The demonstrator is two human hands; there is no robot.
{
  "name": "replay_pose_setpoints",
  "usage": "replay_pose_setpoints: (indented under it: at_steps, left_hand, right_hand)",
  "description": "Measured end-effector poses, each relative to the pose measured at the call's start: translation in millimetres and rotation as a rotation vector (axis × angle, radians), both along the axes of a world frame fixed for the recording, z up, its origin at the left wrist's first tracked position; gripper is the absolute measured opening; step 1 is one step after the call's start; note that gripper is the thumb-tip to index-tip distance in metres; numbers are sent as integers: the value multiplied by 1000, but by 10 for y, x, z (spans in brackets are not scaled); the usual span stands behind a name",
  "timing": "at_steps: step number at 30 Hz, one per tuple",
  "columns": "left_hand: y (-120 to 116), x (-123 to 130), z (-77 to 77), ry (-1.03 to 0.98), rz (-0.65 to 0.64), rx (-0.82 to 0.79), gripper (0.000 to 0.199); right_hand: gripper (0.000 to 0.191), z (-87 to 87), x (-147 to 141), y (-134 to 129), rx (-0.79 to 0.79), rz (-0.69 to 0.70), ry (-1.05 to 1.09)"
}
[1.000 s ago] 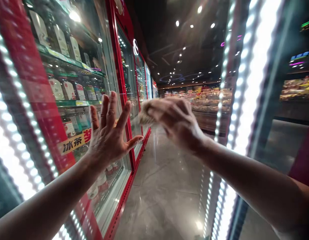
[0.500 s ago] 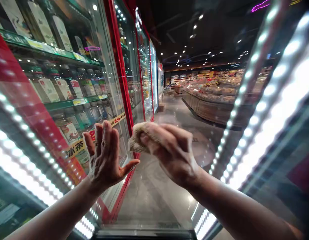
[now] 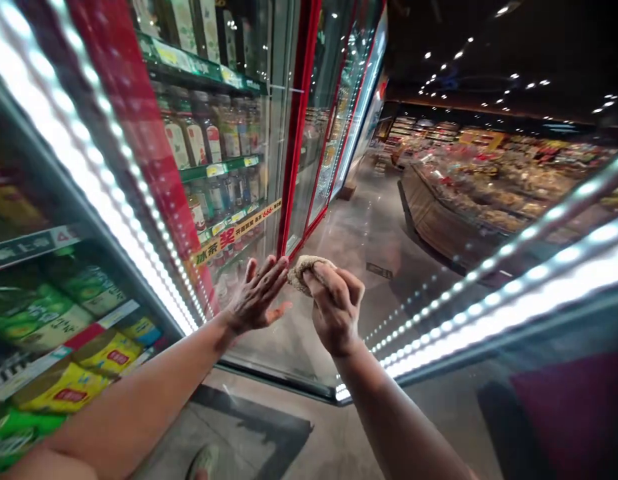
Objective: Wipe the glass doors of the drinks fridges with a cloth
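My left hand [image 3: 259, 297] has its fingers spread and its palm toward the glass door pane [image 3: 299, 347]; nothing is in it. Just to its right, my right hand [image 3: 336, 307] grips a bunched beige cloth [image 3: 309, 270] between thumb and fingers, up at the glass. Whether either hand presses on the pane cannot be made out for certain. Through the glass, bottles [image 3: 193, 140] stand on green-edged shelves at the upper left, above a yellow label strip [image 3: 239, 233].
Bright LED strips [image 3: 489, 327] run along both sides of the pane. Snack bags [image 3: 71, 387] lie on shelves at the lower left. A red frame [image 3: 296, 133] borders the cooler. Beyond the glass is a curved wooden display counter [image 3: 433, 220]. A shoe [image 3: 203, 463] shows below.
The view has tilted down and shifted, bringing in the pane's lower edge, snack shelves and a shoe. Both hands now appear lower against the cooler and closer together; the cloth remains in my right hand.
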State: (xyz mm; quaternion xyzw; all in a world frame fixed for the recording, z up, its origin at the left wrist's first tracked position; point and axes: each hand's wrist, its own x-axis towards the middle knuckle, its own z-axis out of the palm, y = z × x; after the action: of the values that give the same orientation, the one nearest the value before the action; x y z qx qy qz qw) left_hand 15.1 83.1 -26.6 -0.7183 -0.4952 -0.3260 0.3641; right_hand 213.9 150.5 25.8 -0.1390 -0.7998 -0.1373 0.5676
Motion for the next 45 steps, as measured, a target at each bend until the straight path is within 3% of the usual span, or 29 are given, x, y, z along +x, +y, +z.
replay_pose_setpoints:
  at_steps: [3,7,10,13,16,18,24,28,31,37,42,45]
  left_hand:
    - [-163,-96,131,-12,115,-112,110]
    - [-347,-288,401,-280,369,-197,123]
    - [-397,-372,557,-377,426,-345,103]
    - [-419,-396,619,-420,425,-424,84]
    - [-493,-484,636,-399,385,-476,71]
    - [-576,-619,641,-357,337,-514,66]
    - [-842,-1158,566,-354,313,-436,80]
    - [-934,-1372,455,-332,283,-440,72]
    - [-943,-1417,406,-336,254,-468,68]
    - [-930,-1390,396,-386,224,-487,67]
    - [-960,-1401,413,-375,211,-492,64]
    - [-988,-1399,437,-370,210,-514,66]
  right_hand:
    - [39,-116,-99,-80,-43,16,-65]
    - [37,-139,-113,-90,-76,73,-175]
    - [42,-67,-154,-66,-106,40,-85]
    - [40,-170,-252,-131,-117,-2,-49]
    - [34,-389,-364,-276,-134,-20,-172]
    - [30,-445,-433,-355,-162,-40,-222]
    - [33,-178,-597,-370,-232,-247,-30]
    - [33,-318,-689,-499,-188,-254,-113]
    - [35,-418,-758,-611,-186,-237,-181]
    - [37,-257,-844,-583,-230,-340,-115]
    - [36,-466,-850,-700,-334,-325,-298]
    - [36,-451,-881,-740,-335,-314,-310]
